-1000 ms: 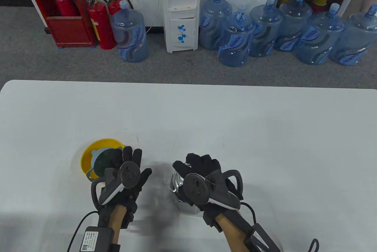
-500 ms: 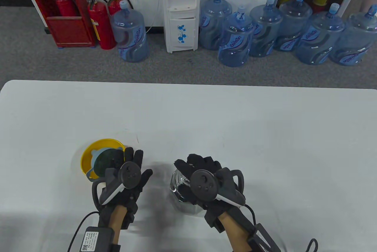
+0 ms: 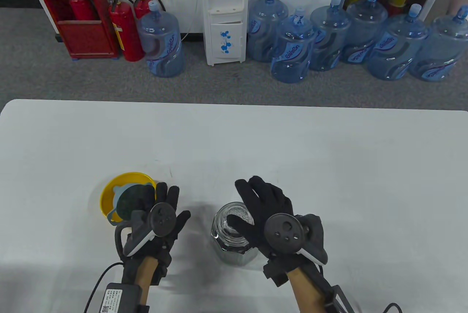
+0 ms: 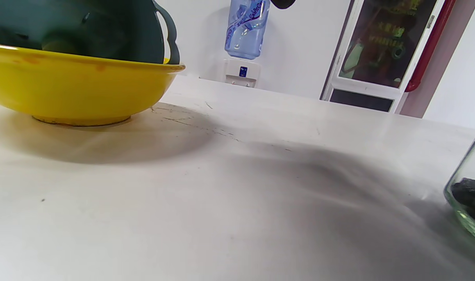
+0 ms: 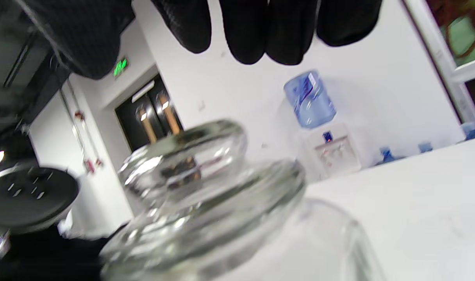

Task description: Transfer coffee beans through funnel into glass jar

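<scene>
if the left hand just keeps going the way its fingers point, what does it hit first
Probably the yellow bowl holding the funnel. The left hand points at its near rim; whether they already touch is unclear.

Overhead table view; low, close wrist views

The glass jar [image 3: 231, 234] sat upright at about 6 o'clock on the table, glass lid [image 5: 186, 150] on, a few dark coffee beans [image 4: 471, 190] at the bottom. The grey-blue funnel [image 3: 128, 199] lay inside the yellow bowl [image 3: 106, 196] at the jar's 10 o'clock, nearby.
</scene>
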Tool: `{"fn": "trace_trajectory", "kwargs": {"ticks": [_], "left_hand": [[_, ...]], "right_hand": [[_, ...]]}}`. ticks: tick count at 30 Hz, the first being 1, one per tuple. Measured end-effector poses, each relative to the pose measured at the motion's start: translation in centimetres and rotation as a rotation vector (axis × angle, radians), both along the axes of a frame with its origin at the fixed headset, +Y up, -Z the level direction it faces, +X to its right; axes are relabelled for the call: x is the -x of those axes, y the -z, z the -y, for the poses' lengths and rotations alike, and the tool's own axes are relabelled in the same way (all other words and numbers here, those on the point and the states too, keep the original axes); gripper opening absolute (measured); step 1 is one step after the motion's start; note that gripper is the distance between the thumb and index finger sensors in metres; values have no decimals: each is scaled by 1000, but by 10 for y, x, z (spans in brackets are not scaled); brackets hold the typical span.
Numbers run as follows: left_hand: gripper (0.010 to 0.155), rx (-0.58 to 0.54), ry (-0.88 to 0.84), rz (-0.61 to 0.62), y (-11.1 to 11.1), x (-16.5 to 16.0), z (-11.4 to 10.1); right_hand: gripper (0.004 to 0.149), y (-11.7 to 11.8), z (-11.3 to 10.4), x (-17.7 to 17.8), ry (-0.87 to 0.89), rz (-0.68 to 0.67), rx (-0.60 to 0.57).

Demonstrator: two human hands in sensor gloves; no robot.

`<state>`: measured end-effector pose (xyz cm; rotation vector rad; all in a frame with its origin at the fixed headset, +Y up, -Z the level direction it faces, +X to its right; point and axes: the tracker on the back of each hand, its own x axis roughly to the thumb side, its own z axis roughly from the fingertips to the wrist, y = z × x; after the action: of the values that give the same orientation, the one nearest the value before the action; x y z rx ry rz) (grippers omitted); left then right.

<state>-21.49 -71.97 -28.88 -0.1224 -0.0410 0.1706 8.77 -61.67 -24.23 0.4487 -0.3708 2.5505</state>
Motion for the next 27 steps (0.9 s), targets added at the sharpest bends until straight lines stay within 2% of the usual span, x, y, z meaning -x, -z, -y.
{"fn": "trace_trajectory", "kwargs": {"ticks": [2,7,11,13,17,23,27], "left_hand": [[72,-10,-4,-1,0,0,0],[71,-24,-9,-5,0,1,0],[71,-22,-94,-5,-1,2,1],[71,-36,-70,-2,-2,1,0],[71,-51,-50,-1,-3,1,-1],[72,-80,-17,-12,-3,1,-1],[72,-90,4,-17,-3,1,0]], "right_hand": [[74,-1,4,-14,43,61,-39],[74,-3,21,-49,160,152,-46],[74,-6,38,-77,95,297,-135],[74,-6,46,-87,67,339,-151],[74,-5,60,-100,11,406,-128],[74,3,86,-113,-125,467,-26],[75,5,91,-116,-181,476,-9]]}}
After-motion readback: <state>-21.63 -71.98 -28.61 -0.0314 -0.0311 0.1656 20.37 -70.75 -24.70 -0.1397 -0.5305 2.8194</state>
